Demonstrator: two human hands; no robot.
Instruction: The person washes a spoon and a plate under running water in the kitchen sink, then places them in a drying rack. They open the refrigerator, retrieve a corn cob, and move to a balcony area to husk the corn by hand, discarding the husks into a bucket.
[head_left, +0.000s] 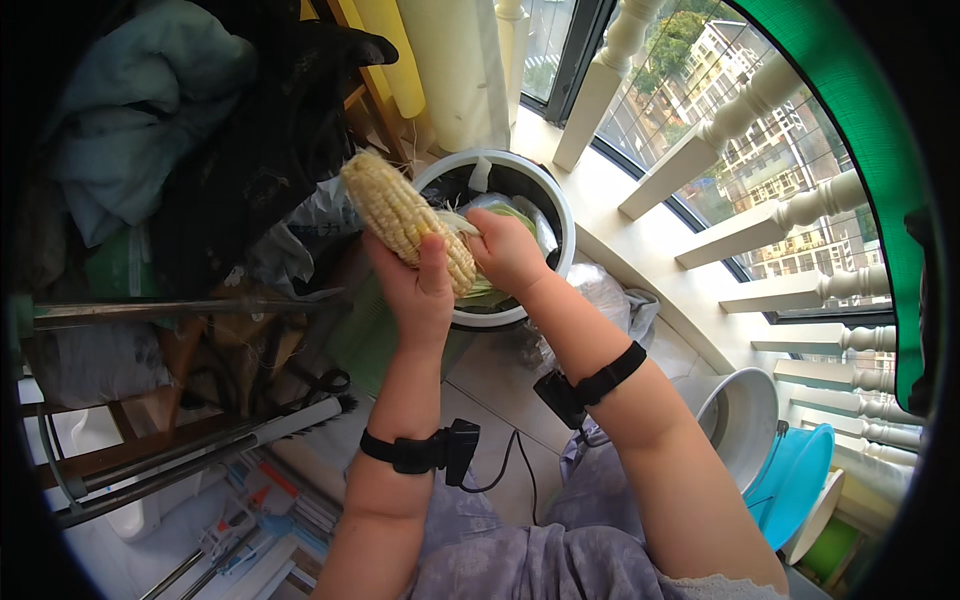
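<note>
An ear of corn (401, 217) with pale yellow kernels lies slanted in my left hand (415, 289), whose thumb presses on the kernels near the lower end. My right hand (506, 249) pinches pale husk or silk strands (459, 222) beside the cob; its fingertips are partly hidden. Beneath both hands stands a round bin with a white rim (566, 217) and a black liner, holding green corn husks (525, 214) and plastic waste. Each forearm wears a black strap with a small device.
White balusters (667, 184) line the window on the right. A metal pot (742, 420) and a blue basin (802, 480) stand at lower right. Clear plastic bags (600, 296) lie beside the bin. Dark cloth, a metal rail (187, 311) and a brush (300, 420) crowd the left.
</note>
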